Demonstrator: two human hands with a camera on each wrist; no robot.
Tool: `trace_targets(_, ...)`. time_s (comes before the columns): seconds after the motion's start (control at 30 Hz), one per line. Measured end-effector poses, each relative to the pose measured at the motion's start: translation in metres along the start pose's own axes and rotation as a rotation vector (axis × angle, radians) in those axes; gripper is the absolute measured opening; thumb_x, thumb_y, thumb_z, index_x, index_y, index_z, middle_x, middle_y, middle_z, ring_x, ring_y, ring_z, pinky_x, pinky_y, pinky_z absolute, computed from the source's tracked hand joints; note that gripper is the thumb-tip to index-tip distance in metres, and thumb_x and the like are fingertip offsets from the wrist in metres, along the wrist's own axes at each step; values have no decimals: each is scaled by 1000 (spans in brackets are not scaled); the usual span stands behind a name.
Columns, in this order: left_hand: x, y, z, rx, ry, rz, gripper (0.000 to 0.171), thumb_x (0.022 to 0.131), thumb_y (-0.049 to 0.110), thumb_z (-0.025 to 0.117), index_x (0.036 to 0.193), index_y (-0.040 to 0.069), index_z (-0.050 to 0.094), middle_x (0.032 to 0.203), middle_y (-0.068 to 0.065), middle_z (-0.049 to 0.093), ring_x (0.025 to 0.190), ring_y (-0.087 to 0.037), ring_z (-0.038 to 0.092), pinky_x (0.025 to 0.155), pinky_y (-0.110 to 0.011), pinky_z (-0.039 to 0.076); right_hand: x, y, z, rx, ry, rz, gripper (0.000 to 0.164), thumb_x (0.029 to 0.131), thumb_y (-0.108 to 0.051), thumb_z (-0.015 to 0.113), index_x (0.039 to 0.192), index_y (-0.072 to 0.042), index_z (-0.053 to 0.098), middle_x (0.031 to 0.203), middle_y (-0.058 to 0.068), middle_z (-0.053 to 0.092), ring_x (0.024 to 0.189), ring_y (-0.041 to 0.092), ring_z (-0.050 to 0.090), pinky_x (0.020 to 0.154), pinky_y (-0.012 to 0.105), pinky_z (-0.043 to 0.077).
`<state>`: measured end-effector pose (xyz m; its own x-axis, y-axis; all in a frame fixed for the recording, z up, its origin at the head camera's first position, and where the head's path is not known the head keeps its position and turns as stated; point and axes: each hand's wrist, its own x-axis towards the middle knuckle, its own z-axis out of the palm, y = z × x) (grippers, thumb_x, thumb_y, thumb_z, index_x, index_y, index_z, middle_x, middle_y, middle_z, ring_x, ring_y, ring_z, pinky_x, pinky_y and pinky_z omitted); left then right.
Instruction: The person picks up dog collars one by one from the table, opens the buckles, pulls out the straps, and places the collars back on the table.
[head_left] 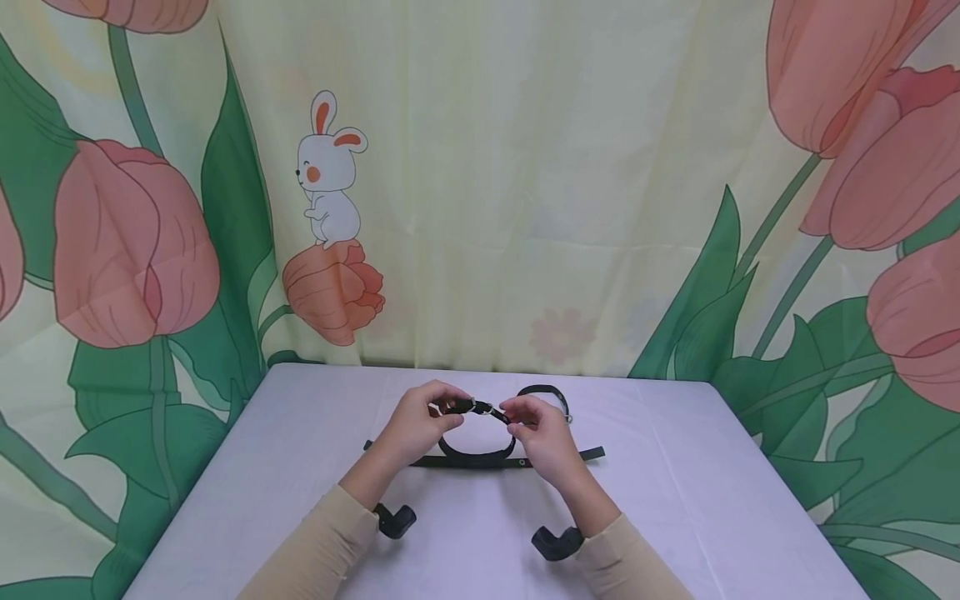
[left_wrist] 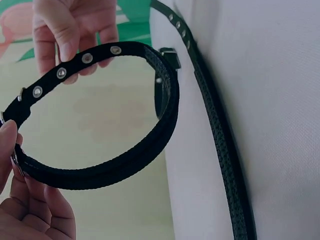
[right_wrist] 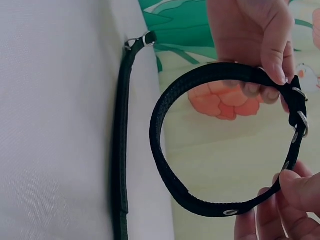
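Held up over the table by both hands is a black collar (head_left: 480, 456) with metal eyelets, bent into a loop. My left hand (head_left: 423, 421) pinches it close to the metal buckle (right_wrist: 300, 95) and D-ring (right_wrist: 303, 123). The fingers of my right hand (head_left: 543, 433) pinch the eyelet part of the strap, on the other side of the buckle. In the left wrist view several eyelets show along the top of the loop. How far the strap end runs through the buckle is hard to tell.
Flat on the white table (head_left: 660, 500), a second black collar (head_left: 585, 455) lies stretched out behind the hands. A third black collar (head_left: 543, 388), looped, lies farther back at the right. Behind the table hangs a printed curtain (head_left: 525, 167). Black curved pieces (head_left: 557, 544) sit by both wrists.
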<state>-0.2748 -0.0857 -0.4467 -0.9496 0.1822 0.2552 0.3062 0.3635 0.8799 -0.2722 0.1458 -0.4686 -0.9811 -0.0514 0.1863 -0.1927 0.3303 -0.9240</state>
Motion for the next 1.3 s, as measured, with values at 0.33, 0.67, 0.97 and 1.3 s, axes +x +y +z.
trace_targets(0.33, 0, 0, 3, -17, -16, -22, 29, 90, -2, 82, 112, 17, 78, 95, 1, 71, 92, -18, 61, 84, -35, 51, 0, 2, 1, -52, -14, 0, 32, 91, 13, 72, 115, -8, 78, 103, 8, 75, 99, 18, 69, 86, 27, 57)
trace_targets(0.67, -1, 4, 8, 10, -52, -11, 29, 93, 0, 80, 115, 19, 79, 97, 3, 70, 92, -18, 59, 84, -35, 50, 1, -9, 8, -34, 4, -25, 24, 93, 2, 79, 114, -11, 80, 105, 5, 77, 99, 17, 70, 88, 29, 56)
trace_targets(0.97, -1, 6, 10, 38, -95, 1, 34, 93, 0, 80, 120, 19, 77, 104, 2, 74, 94, -18, 60, 83, -33, 51, -1, -9, 9, -24, -1, -12, 27, 93, 5, 78, 117, -8, 80, 105, 6, 77, 99, 19, 71, 86, 25, 59)
trace_targets(1.3, -1, 6, 5, 112, -75, -19, 28, 91, 2, 83, 113, 20, 79, 99, 5, 73, 90, -17, 60, 79, -32, 51, -3, -10, 6, -53, -10, -17, 27, 92, 4, 79, 115, -11, 81, 103, 4, 76, 99, 19, 69, 85, 26, 59)
